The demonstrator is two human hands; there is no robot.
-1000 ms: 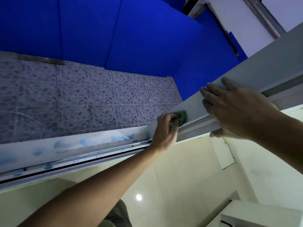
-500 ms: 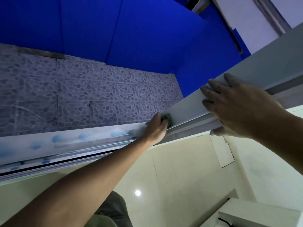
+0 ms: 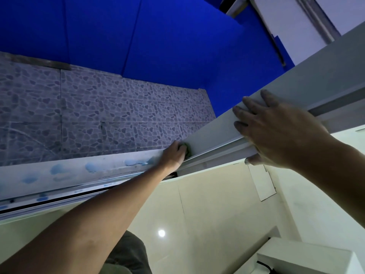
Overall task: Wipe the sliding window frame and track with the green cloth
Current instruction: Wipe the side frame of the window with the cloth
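Observation:
My left hand (image 3: 174, 154) is closed around the green cloth (image 3: 187, 150), of which only a small edge shows past the fingers. It presses the cloth against the lower end of the grey sliding window frame (image 3: 217, 131), right where the frame meets the metal track (image 3: 83, 189). My right hand (image 3: 276, 131) lies flat with spread fingers on the same frame, higher up to the right, thumb hooked under its edge. The track's sill (image 3: 79, 171) runs left and carries several blue smears.
Beyond the window lies a pebble-patterned tiled ledge (image 3: 98, 115) and a blue wall (image 3: 158, 40). Below the track is a cream wall (image 3: 217, 204) and glossy floor. A white box (image 3: 308, 260) with a black cable sits at the bottom right.
My left hand has slid the cloth down-left along the frame to its lower corner, covering more of the cloth. My right hand has stayed on the frame.

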